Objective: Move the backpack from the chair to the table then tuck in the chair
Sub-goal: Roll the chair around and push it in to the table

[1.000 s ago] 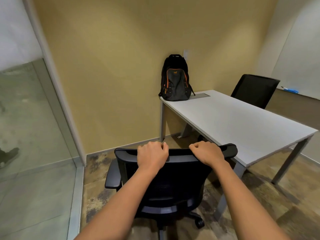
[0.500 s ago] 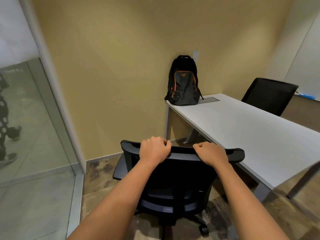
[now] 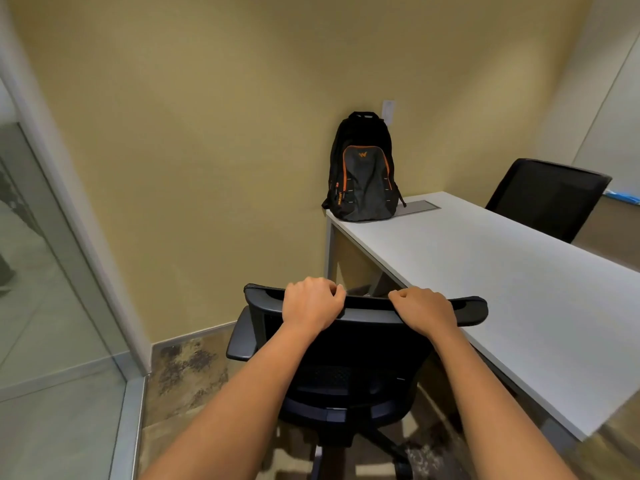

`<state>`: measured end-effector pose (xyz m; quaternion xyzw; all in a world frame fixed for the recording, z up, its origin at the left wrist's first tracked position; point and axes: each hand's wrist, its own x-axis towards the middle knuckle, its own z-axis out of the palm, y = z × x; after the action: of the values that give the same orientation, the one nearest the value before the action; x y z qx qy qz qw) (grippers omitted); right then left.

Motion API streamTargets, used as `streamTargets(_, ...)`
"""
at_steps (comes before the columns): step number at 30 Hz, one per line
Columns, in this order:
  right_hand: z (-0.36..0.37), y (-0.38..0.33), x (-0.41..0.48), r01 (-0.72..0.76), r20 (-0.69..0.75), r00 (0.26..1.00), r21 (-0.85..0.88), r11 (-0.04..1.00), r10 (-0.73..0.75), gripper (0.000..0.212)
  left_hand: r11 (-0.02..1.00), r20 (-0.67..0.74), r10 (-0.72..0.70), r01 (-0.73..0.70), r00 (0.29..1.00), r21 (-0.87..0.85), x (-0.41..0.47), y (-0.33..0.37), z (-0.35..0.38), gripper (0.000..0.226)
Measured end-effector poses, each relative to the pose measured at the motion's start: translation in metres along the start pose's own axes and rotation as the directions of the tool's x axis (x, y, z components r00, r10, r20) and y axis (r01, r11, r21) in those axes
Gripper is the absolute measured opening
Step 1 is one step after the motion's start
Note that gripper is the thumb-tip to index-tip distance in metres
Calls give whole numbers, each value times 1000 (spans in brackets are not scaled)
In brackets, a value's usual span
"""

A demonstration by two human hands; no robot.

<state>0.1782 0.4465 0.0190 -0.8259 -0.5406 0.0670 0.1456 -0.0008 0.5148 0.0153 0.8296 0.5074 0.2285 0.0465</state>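
Observation:
A black backpack [image 3: 363,171] with orange trim stands upright on the far left corner of the white table [image 3: 502,271], leaning against the yellow wall. A black office chair [image 3: 349,362] on casters stands in front of me, beside the table's near left edge. My left hand [image 3: 311,303] and my right hand [image 3: 424,310] both grip the top rail of the chair's backrest. The chair's seat holds nothing that I can see.
A second black chair [image 3: 543,199] stands at the table's far right side. A glass partition [image 3: 52,306] with a metal frame runs along the left. The yellow wall [image 3: 207,133] closes the space behind the table. A grey cable hatch [image 3: 420,206] sits in the tabletop next to the backpack.
The chair has rolled forward and to the right, closer to the table, with both hands still on its backrest. My view has come nearer to the table and wall.

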Motion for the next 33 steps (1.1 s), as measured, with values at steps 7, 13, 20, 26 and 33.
streamTargets(7,4,-8,53,-43,-30,999,-4,999,42,44,999,23,39,-38,999,-5,61,-14,16,45)
streamTargets(13,10,-13,93,-105,-47,993,8,994,105,45,996,39,90,-90,995,-8,111,-28,31,46)
streamTargets(20,21,-32,134,-207,-89,974,20,978,208,47,978,51,206,-203,977,-47,166,-53,48,44)
streamTargets(26,30,-58,151,-284,-133,950,13,959,284,47,956,89,289,-283,953,-75,203,-78,53,46)
streamTargets(33,38,-83,139,-334,-147,932,15,942,333,48,943,88,330,-323,940,-83,207,-99,49,44)
